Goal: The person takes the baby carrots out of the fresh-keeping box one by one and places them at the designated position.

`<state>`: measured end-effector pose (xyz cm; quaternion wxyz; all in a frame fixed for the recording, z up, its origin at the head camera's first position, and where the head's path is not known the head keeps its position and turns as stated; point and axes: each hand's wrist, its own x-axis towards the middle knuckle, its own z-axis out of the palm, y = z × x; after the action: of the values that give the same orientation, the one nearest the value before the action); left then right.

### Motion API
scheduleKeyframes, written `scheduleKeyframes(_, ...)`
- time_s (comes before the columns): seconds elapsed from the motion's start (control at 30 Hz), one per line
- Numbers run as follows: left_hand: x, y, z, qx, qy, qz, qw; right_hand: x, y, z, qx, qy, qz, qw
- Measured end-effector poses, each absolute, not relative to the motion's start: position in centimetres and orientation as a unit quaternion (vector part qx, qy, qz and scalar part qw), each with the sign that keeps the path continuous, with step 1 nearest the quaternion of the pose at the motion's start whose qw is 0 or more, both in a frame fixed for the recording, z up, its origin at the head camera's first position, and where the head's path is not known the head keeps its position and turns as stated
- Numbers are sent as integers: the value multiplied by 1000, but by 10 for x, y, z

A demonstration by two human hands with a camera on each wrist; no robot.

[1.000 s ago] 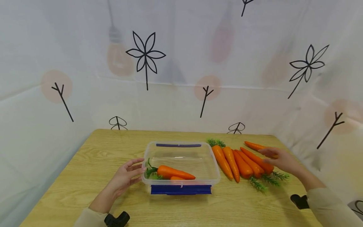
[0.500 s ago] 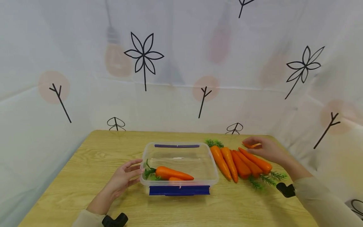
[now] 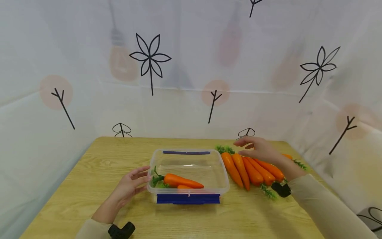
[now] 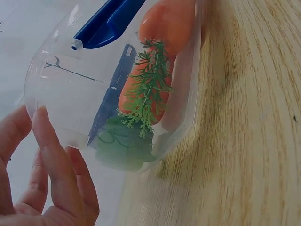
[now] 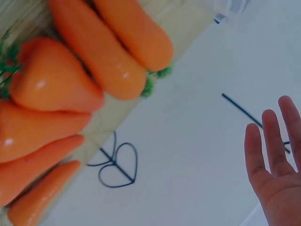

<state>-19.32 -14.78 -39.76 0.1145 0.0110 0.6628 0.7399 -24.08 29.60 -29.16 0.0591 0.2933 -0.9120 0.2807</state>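
In the head view, a clear plastic container [image 3: 191, 192] with blue clips stands mid-table. Inside, along its near side, lie an orange carrot [image 3: 182, 181] and part of another; the left wrist view shows feathery green tops [image 4: 148, 89] through the wall. Fingertips of my left hand [image 3: 129, 186] touch the container's left rim, the fingers relaxed. My right hand [image 3: 259, 149] hovers over the far end of a row of carrots [image 3: 253, 171], holding nothing. The right wrist view shows its fingers [image 5: 280, 150] straight and spread; the thumb is out of that frame.
The wooden table [image 3: 113, 156] ends against a white patterned cloth [image 3: 185, 113] at the back and sides. Partly behind my right forearm lies one carrot [image 3: 287, 156], with its green top [image 3: 299, 164] near the table's right edge.
My right hand has moved left and away from the far-right carrot, over the carrot row. My left hand remains at the container's left rim, and the container has stayed put.
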Motion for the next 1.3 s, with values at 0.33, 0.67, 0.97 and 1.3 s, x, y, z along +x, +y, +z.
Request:
scheduleKeyframes(0.33,-196,-148,-400,-4,665,738,113,-248,250,-284,333,-896,292,26)
scheduleKeyframes(0.67,-194,-147,-401,6,662,740,120,-257,215,-286,355,-884,304,-15)
scheduleKeyframes(0.97,-192,-149,-398,20,667,735,122,-266,186,-290,394,-864,311,-38)
scheduleKeyframes(1.3,-193,-148,-398,7,668,735,120,-272,151,-296,421,-854,292,-89)
